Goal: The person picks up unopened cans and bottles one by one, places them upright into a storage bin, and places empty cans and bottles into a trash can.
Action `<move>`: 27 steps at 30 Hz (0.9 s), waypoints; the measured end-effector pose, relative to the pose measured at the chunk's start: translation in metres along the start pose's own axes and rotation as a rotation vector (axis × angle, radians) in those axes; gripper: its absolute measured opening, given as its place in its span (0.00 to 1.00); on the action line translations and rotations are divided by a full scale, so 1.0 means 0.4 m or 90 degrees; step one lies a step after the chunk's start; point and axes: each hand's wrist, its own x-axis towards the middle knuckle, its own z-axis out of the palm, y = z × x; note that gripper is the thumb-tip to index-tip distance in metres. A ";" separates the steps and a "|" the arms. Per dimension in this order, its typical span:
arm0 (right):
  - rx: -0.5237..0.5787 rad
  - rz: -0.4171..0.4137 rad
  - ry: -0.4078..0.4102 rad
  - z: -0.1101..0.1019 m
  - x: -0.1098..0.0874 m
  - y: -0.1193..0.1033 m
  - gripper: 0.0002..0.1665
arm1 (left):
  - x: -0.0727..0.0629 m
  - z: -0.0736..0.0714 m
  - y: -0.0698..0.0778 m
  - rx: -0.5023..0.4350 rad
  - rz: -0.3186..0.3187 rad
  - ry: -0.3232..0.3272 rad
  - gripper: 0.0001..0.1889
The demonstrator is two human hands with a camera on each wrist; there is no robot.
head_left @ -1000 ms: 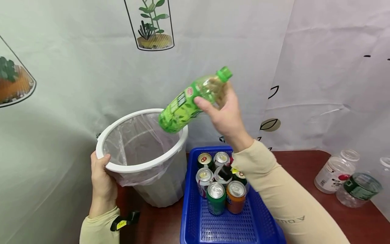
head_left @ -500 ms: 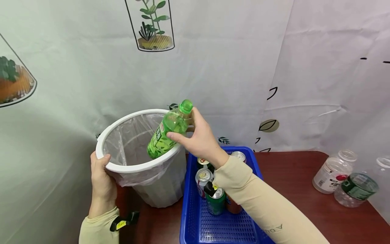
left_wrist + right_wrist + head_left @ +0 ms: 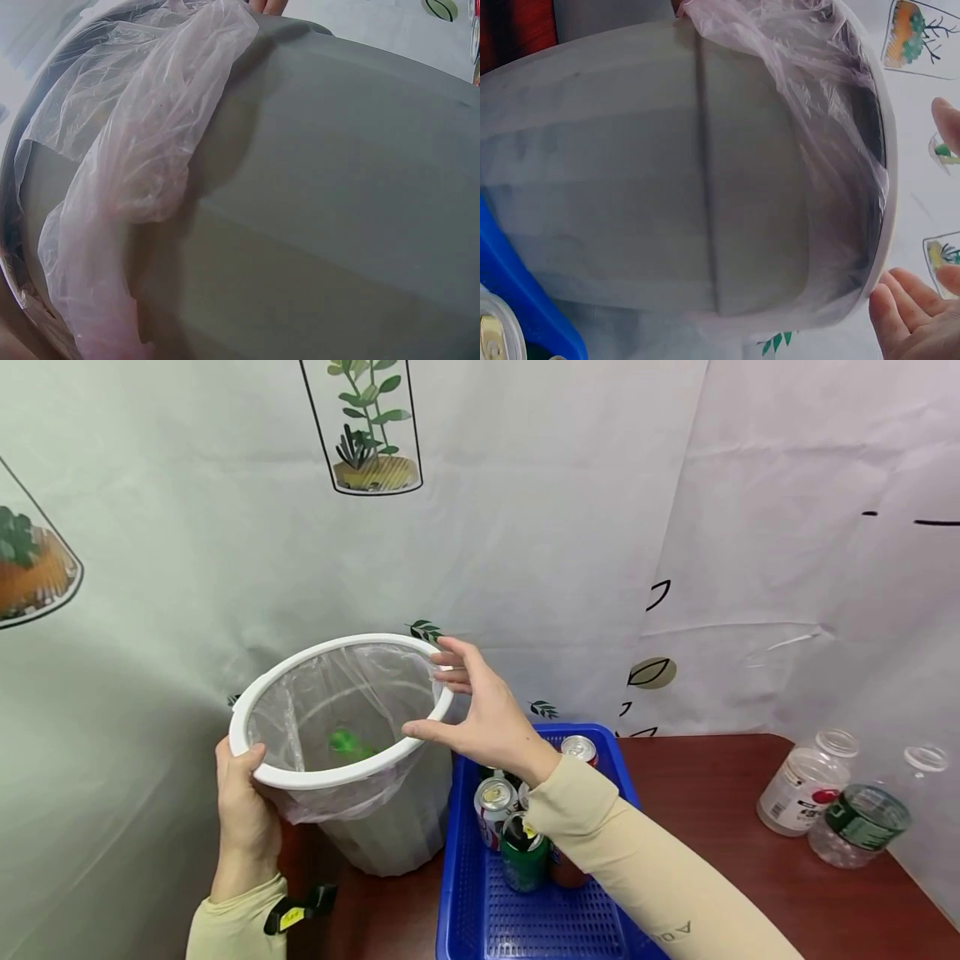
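A grey trash bin (image 3: 390,839) with a white rim and a clear plastic liner stands on the table. My left hand (image 3: 246,810) grips its rim on the left side, thumb over the top. Over the right side of the rim, my right hand (image 3: 491,722) has its fingers spread and holds nothing. In the right wrist view, its fingers (image 3: 911,304) lie beside the rim. Down inside the bin, a green plastic bottle (image 3: 347,742) shows as a blurred patch; most of it is hidden by the rim. The liner (image 3: 142,135) hangs over the bin's outside.
A blue basket (image 3: 551,935) holding several drink cans (image 3: 495,806) stands right of the bin, partly under my right forearm. Farther right on the dark red table (image 3: 705,827) are clear plastic bottles (image 3: 806,785). A printed cloth (image 3: 540,527) hangs behind.
My right hand carried the green bottle left and down to the bin and let it go; the bottle now lies inside. My left hand has stayed on the rim.
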 end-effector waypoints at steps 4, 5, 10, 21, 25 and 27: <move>-0.013 0.001 0.010 -0.009 -0.005 0.018 0.58 | -0.001 -0.002 -0.002 0.005 0.001 0.002 0.16; -0.016 0.001 0.012 -0.012 -0.006 0.022 0.57 | -0.001 -0.003 -0.003 0.005 0.000 0.002 0.16; -0.020 0.000 0.012 -0.032 -0.014 0.041 0.55 | -0.002 -0.002 -0.002 0.013 0.007 -0.001 0.16; -0.072 0.014 0.013 -0.104 -0.047 0.095 0.50 | -0.002 -0.004 -0.001 0.020 0.006 -0.004 0.16; -0.104 0.022 0.013 -0.142 -0.071 0.124 0.48 | -0.002 -0.005 -0.002 0.022 0.007 -0.004 0.16; -0.125 0.027 0.014 -0.164 -0.086 0.138 0.47 | -0.002 -0.005 -0.001 0.023 0.008 -0.004 0.16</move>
